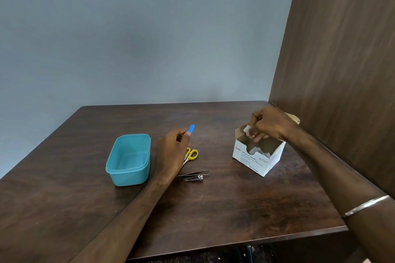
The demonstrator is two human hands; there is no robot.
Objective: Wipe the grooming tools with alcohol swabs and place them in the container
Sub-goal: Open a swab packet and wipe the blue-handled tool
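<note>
Sitting at the left of a dark wood-grain table [213,209], a teal plastic container [128,159] stands open with nothing visible inside it. Just to its right, the person's left hand [173,151] is raised above the tabletop, fingers curled around a slim grooming tool whose blue tip [191,129] pokes up past the thumb; the rest of that tool is hidden inside the grip. Partly covered by that hand, small scissors with yellow handles [192,154] lie flat on the table. Nearer the camera, metal tweezers [195,173] and a nail clipper [194,178] lie side by side, almost touching, just right of the left wrist.

Farther right, well apart from the tools, a white cardboard box printed "Alcohol Swabs" [257,159] stands with its top flaps open and white packets showing within. The right hand [268,125] hovers over the box's opening, fingertips pinching a small white swab packet [247,130] just above the rim. A metal bangle [366,205] circles the right forearm near the frame's right edge. A grey-blue wall [139,38] rises behind the table, and a brown wood-patterned panel [342,60] closes in the right side.
</note>
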